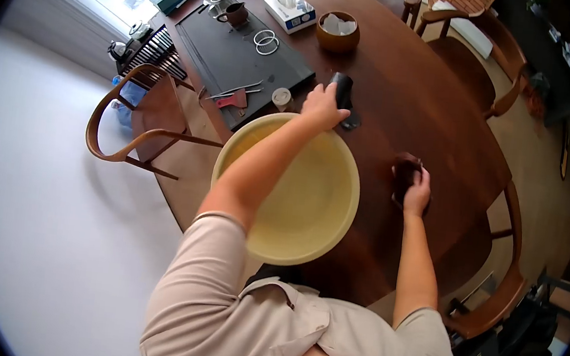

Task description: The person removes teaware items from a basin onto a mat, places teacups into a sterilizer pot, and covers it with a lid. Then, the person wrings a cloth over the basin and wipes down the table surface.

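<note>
My left hand (323, 108) reaches across a pale yellow basin (303, 201). Its fingers are closed against a glossy black object (342, 88) on the table, whose kind I cannot make out. A dark piece (351, 120) lies just below that hand. Farther right, my right hand (419, 192) has its fingers wrapped round the edge of a dark brown object (405, 174), low over the tabletop. The basin stands at the table's near left edge, partly covered by my left forearm. A small round-lidded container (281, 98) is beside the basin's far rim.
A black tea tray (241, 62) holds white rings (266, 42), a brown pitcher (234, 14), metal tongs and a red-handled brush (233, 99). Behind are a tissue box (290, 13) and a wooden bowl (337, 36). Wooden chairs (157, 105) surround the brown table (431, 110).
</note>
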The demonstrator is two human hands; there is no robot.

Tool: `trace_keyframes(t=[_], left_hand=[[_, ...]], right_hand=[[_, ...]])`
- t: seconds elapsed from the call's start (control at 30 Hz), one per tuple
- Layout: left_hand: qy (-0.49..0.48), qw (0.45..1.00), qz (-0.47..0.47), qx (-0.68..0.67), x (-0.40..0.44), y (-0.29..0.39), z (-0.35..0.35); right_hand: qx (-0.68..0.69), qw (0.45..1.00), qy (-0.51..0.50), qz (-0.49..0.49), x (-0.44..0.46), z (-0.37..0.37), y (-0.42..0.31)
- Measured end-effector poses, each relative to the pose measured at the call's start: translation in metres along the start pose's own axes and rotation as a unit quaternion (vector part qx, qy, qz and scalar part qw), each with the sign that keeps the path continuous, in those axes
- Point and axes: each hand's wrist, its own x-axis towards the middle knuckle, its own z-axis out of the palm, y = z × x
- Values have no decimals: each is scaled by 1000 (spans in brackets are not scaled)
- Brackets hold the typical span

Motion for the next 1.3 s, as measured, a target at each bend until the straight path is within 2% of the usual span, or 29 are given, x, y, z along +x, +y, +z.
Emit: trace_keyframes(t=[0.03, 0.07, 0.13, 0.2, 0.27, 0.3, 0.37, 0.4, 0.5, 0.57, 0.6, 0.63, 0.67, 0.7, 0.73, 0.77, 0.8, 0.83, 0.87, 0.93, 1.0, 1.07, 1.17, 1.3], left_hand=[[-47, 996, -77, 21, 18, 16, 3], [-41, 996, -77, 15, 33, 21, 6], [-125, 977, -153, 85, 58, 22, 16], [-144, 972, -169, 74, 75, 12, 34], [-122, 976, -170, 55, 85, 6, 44], [-123, 975, -176, 56, 87, 2, 42], [-152, 983, -102, -27, 85, 8, 20], [-139, 987, -63, -46, 75, 19, -10], [-55, 982, -25, -181, 16, 5, -87], [52, 956, 76, -277, -38, -33, -120], [36, 933, 36, -356, -71, -31, -150], [94, 929, 39, -355, -96, -50, -162], [124, 917, -7, -379, -123, -64, -171], [139, 909, -35, -392, -148, -85, -180], [177, 873, -79, -448, -174, -92, -182], [185, 858, -113, -467, -197, -104, -184], [240, 846, -144, -454, -214, -105, -181], [260, 831, -168, -463, -238, -131, -173], [283, 810, -156, -489, -252, -141, -165], [296, 777, -167, -531, -278, -157, -147], [311, 751, -181, -554, -297, -169, -134], [327, 717, -184, -587, -310, -170, -125], [317, 723, -195, -582, -313, -175, -119], [302, 671, -187, -651, -306, -189, -109]], right_hand=[[139, 988, 43, 60, 1, -8, 4], [275, 950, 84, 119, 3, -15, 7], [245, 956, 88, 134, 3, -28, 4], [212, 961, 91, 156, 10, -36, -9], [397, 895, -22, 203, 22, -40, -30], [424, 885, -44, 187, 29, -33, -48], [440, 884, -91, 128, 60, -12, -83], [459, 871, -155, 84, 75, 0, -112], [377, 900, -216, -42, 117, 62, -172], [295, 905, -275, -135, 134, 106, -203], [220, 915, -273, -198, 143, 129, -218], [176, 909, -305, -226, 149, 148, -235], [94, 898, -252, -349, 161, 183, -233], [-32, 879, -278, -387, 178, 214, -229], [-158, 858, -298, -388, 179, 228, -235], [-215, 836, -294, -411, 183, 241, -232], [-271, 810, -288, -432, 184, 257, -225], [-299, 796, -255, -460, 187, 268, -206], [-326, 780, -221, -487, 189, 273, -187], [-355, 771, -203, -488, 182, 272, -182], [-344, 796, -175, -466, 178, 264, -176], [-304, 820, -71, -480, 165, 243, -151], [-310, 824, 71, -470, 138, 191, -117], [-389, 807, 123, -428, 124, 113, -69]])
